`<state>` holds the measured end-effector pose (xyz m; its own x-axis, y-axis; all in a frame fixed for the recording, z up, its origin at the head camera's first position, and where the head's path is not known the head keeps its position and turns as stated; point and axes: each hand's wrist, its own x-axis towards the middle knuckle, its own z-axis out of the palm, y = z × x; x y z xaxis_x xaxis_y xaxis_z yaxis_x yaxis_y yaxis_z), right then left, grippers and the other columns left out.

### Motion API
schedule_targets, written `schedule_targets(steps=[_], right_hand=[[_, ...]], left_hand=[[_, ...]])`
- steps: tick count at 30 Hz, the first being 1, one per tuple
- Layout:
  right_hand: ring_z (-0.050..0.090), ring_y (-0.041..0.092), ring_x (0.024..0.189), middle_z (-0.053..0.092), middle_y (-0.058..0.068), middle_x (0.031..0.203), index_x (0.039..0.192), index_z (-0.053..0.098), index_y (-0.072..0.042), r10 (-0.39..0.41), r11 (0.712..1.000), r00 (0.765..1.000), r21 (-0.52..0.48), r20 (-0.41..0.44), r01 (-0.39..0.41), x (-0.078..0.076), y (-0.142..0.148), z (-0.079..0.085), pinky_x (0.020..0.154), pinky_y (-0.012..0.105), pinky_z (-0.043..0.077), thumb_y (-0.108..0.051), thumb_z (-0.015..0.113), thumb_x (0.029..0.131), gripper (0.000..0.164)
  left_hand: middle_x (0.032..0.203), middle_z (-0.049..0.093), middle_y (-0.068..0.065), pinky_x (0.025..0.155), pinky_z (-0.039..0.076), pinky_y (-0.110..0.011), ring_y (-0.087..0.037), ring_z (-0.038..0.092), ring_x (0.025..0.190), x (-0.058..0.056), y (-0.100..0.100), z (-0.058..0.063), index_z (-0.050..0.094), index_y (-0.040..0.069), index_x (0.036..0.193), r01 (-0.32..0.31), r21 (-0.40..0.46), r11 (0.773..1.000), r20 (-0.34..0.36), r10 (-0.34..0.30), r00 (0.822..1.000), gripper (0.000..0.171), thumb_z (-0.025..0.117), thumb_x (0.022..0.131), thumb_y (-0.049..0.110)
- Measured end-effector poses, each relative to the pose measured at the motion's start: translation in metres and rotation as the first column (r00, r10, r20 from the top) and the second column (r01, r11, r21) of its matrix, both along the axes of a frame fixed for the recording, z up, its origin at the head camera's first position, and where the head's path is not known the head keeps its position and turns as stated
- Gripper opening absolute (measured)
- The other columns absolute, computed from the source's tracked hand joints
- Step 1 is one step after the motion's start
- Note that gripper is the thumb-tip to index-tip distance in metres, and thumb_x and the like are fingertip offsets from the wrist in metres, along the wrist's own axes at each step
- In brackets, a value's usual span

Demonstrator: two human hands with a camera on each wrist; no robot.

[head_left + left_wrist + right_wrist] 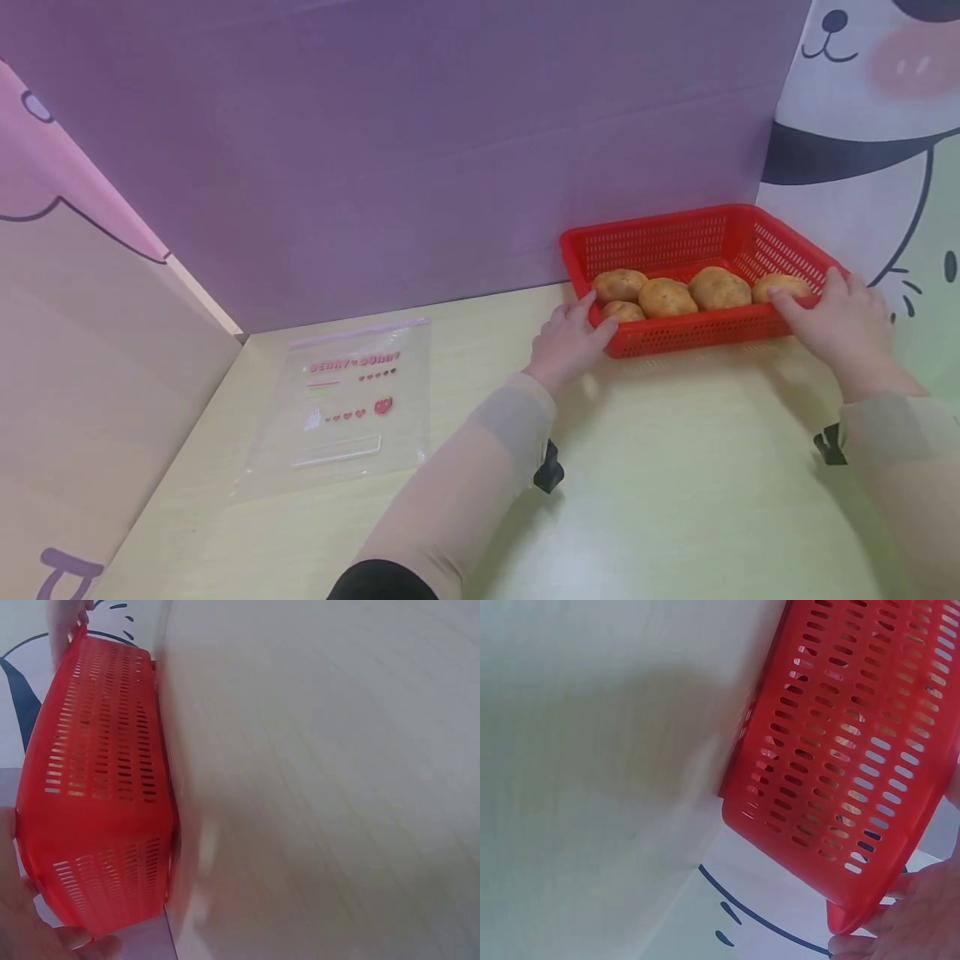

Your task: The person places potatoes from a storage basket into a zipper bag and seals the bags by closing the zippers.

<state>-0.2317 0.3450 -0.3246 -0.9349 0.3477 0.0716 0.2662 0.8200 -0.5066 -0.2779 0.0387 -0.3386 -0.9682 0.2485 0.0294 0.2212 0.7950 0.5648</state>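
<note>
A red plastic basket (705,332) with slotted walls stands at the back right, and several potatoes (667,297) lie along its near side. My left hand (564,343) grips the basket's rim at the left front corner. On the other side, my right hand (855,325) holds the rim at the right front corner, thumb over the edge. In the left wrist view, fingers (73,936) wrap the rim at the basket's end. The right wrist view shows fingers (907,919) curled behind the rim.
Flat on the light wooden table (675,500), at the left, lies a clear zip bag (345,400) with pink lettering and small hearts. A purple wall (420,167) rises right behind the basket. Panels with cartoon drawings stand at the left and right.
</note>
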Motion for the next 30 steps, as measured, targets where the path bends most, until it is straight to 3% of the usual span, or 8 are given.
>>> schedule_targets(steps=[9, 17, 24, 30], right_hand=[[0.010, 0.061, 0.129, 0.012, 0.042, 0.141, 0.147, -0.004, 0.012, 0.022, 1.000, 1.000, 0.012, -0.009, -0.022, 0.000, 0.003, -0.001, 0.087, 0.077, 0.030, -0.062, 0.040, 0.091, 0.103], [0.024, 0.059, 0.121, 0.023, 0.041, 0.135, 0.147, 0.002, 0.012, 0.014, 0.999, 0.999, -0.051, -0.040, -0.016, 0.002, 0.003, 0.001, 0.083, 0.073, 0.038, -0.060, 0.042, 0.092, 0.099], [0.024, 0.061, 0.121, 0.015, 0.043, 0.140, 0.145, -0.010, 0.011, 0.056, 0.992, 0.998, -0.117, 0.031, -0.052, 0.005, 0.005, 0.003, 0.082, 0.071, 0.041, -0.061, 0.039, 0.092, 0.102], [0.019, 0.063, 0.124, 0.009, 0.045, 0.142, 0.144, -0.015, 0.009, 0.117, 0.981, 0.985, -0.170, 0.124, -0.095, 0.005, -0.004, 0.005, 0.086, 0.074, 0.034, -0.064, 0.035, 0.092, 0.103]], left_hand=[[0.152, 0.031, -0.004, 0.101, 0.035, -0.052, -0.025, 0.035, 0.134, -0.005, -0.001, 0.002, 0.039, 0.032, 0.146, 0.050, -0.178, 0.983, -0.064, -0.062, 0.996, 0.057, 0.037, 0.095, 0.057], [0.156, 0.025, -0.001, 0.102, 0.035, -0.052, -0.026, 0.037, 0.134, -0.004, -0.008, 0.005, 0.040, 0.030, 0.145, 0.077, -0.176, 0.981, -0.033, -0.084, 0.996, 0.058, 0.043, 0.094, 0.056], [0.156, 0.026, -0.002, 0.105, 0.032, -0.054, -0.024, 0.031, 0.138, 0.002, -0.038, 0.012, 0.040, 0.027, 0.145, 0.091, -0.206, 0.974, 0.009, -0.091, 0.996, 0.062, 0.052, 0.091, 0.054], [0.157, 0.025, 0.001, 0.106, 0.029, -0.056, -0.023, 0.030, 0.139, 0.009, -0.072, 0.016, 0.041, 0.027, 0.145, 0.099, -0.208, 0.973, 0.044, -0.091, 0.995, 0.063, 0.050, 0.090, 0.057]])
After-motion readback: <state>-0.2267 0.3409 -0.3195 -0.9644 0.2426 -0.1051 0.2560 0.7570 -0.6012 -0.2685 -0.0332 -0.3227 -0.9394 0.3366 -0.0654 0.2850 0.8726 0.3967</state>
